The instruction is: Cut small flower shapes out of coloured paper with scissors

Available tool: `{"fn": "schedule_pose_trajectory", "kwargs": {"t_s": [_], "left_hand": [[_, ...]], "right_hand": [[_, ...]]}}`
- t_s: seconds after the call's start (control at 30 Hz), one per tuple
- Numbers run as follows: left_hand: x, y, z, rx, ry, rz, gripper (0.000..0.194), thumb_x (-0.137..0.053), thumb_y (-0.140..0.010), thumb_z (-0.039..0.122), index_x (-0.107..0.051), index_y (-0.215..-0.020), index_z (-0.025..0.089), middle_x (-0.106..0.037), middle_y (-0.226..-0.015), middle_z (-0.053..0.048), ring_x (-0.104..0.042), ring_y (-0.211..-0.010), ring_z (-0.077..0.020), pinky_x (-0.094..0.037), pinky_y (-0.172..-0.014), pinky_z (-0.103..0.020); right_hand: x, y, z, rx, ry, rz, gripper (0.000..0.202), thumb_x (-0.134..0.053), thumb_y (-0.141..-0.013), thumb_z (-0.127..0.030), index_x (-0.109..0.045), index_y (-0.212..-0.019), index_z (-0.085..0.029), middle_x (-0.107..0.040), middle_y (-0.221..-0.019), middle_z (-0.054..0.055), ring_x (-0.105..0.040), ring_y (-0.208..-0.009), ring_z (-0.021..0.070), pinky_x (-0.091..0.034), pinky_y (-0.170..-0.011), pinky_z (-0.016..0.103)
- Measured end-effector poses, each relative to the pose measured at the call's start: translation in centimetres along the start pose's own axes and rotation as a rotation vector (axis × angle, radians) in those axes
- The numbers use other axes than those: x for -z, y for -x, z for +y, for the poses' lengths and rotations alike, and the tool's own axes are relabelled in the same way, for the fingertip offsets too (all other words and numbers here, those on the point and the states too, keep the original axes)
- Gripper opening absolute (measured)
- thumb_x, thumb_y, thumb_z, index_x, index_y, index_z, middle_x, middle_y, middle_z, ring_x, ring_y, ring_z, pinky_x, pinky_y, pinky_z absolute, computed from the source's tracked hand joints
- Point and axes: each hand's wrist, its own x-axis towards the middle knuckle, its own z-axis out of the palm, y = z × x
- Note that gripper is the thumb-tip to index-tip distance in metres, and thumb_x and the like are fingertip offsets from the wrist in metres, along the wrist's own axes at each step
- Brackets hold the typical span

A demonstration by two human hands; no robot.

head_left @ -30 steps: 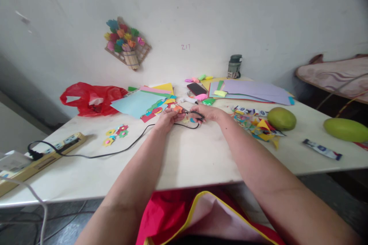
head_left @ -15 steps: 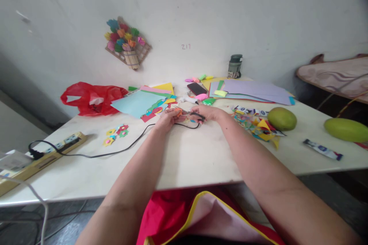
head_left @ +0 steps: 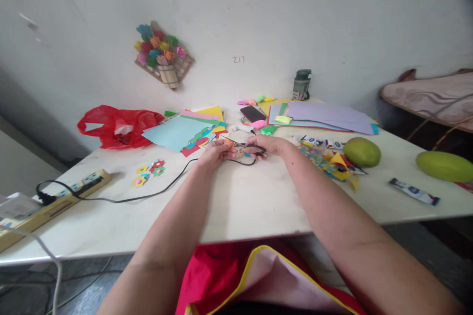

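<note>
Here, right hand [head_left: 266,144] gripping scissors [head_left: 247,146] (black)

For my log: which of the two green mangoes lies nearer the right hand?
The rounder mango, beside the paper scraps; the longer mango lies farther from the right hand.

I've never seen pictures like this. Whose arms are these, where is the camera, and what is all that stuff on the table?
The camera sits on a person's head, looking forward and down, so both bare arms are their own. The left hand pinches a small orange paper piece; the right hand holds black-handled scissors at it. On the white table lie coloured paper sheets, small paper flowers, a red plastic bag, a phone, a power strip with a black cable, and two green mangoes.
</note>
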Motion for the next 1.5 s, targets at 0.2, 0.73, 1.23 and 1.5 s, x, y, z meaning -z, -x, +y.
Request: {"fn": "schedule_pose_trajectory", "kwargs": {"t_s": [0.2, 0.73, 1.23, 1.5], "left_hand": [[0.1, 0.0, 0.0, 0.001, 0.005, -0.016, 0.007, -0.066, -0.073, 0.015, -0.06, -0.073, 0.01, -0.069, -0.066, -0.008, -0.066, -0.054, -0.016, -0.056, -0.06, -0.028], [-0.4, 0.4, 0.5, 0.002, 0.013, -0.026, 0.006, -0.067, -0.074, 0.012, -0.061, -0.072, 0.011, -0.069, -0.064, -0.007, -0.067, -0.056, -0.0167, -0.056, -0.062, -0.028], [-0.4, 0.3, 0.2, -0.015, 0.054, -0.053, 0.009, -0.068, -0.072, 0.012, -0.06, -0.072, 0.01, -0.069, -0.065, -0.008, -0.068, -0.057, -0.0169, -0.056, -0.061, -0.026], [-0.2, 0.0, -0.1, -0.027, 0.06, -0.059, 0.008, -0.068, -0.073, 0.015, -0.063, -0.074, 0.009, -0.07, -0.068, -0.01, -0.067, -0.057, -0.0168, -0.056, -0.063, -0.028]], "right_hand": [[-0.1, 0.0, -0.1, -0.024, -0.027, 0.019, 0.018, -0.063, -0.071, -0.028, -0.052, -0.064, -0.015, -0.056, -0.048, -0.002, -0.044, -0.037, 0.0056, -0.028, -0.034, 0.018], [0.1, -0.1, -0.9, 0.023, 0.221, 0.197, 0.023, -0.074, -0.055, -0.023, -0.062, -0.073, -0.016, -0.058, -0.06, -0.005, -0.044, -0.049, 0.0063, -0.034, -0.047, 0.02], [0.0, -0.5, -0.7, 0.022, 0.203, 0.171, 0.02, -0.069, -0.061, -0.027, -0.061, -0.076, -0.016, -0.054, -0.052, -0.006, -0.042, -0.043, 0.0065, -0.034, -0.045, 0.021], [-0.3, 0.1, -1.0, -0.01, 0.04, 0.15, 0.016, -0.066, -0.067, -0.025, -0.062, -0.077, -0.013, -0.053, -0.049, -0.004, -0.044, -0.039, 0.0067, -0.035, -0.041, 0.02]]}}
